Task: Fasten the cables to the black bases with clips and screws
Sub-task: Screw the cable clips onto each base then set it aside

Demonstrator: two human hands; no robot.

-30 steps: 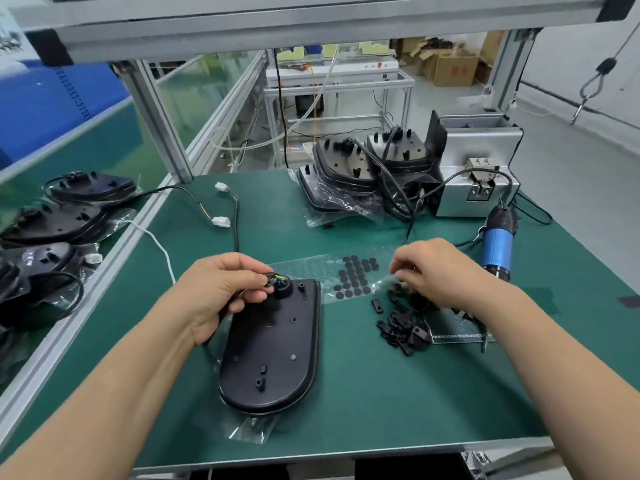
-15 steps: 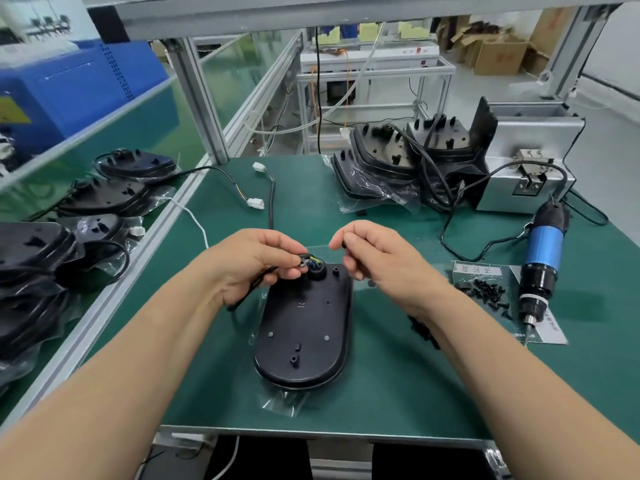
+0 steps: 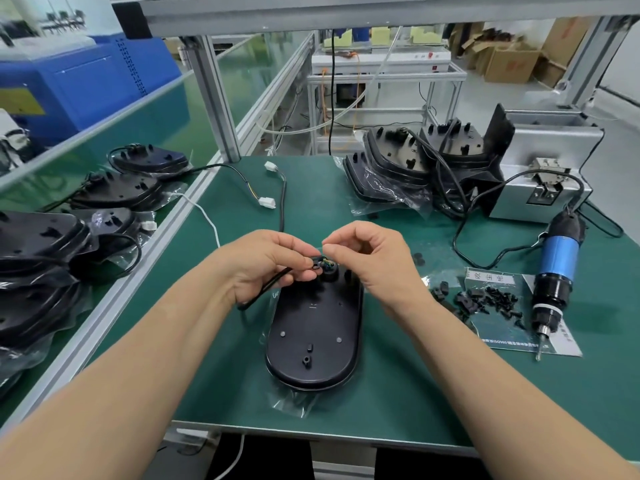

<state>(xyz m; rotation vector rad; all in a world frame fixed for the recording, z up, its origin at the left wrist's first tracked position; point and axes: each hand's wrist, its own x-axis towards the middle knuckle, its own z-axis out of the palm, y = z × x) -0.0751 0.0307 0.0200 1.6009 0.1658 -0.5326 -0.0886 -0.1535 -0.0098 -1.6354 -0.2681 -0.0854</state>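
bench: green mat (image 3: 415, 393), black base (image 3: 315, 327) lying mid-mat.
left hand (image 3: 263, 261): pinches cable (image 3: 266, 289) at base's far end.
right hand (image 3: 374, 261): fingertips pinched; contents unclear.
tip: seat clip (image 3: 464, 301) squarely over cable before screwing.

Green workbench (image 3: 398, 403), aluminium frame post (image 3: 214, 98), cardboard boxes (image 3: 512, 60), perhaps pale floor (image 3: 540, 98)
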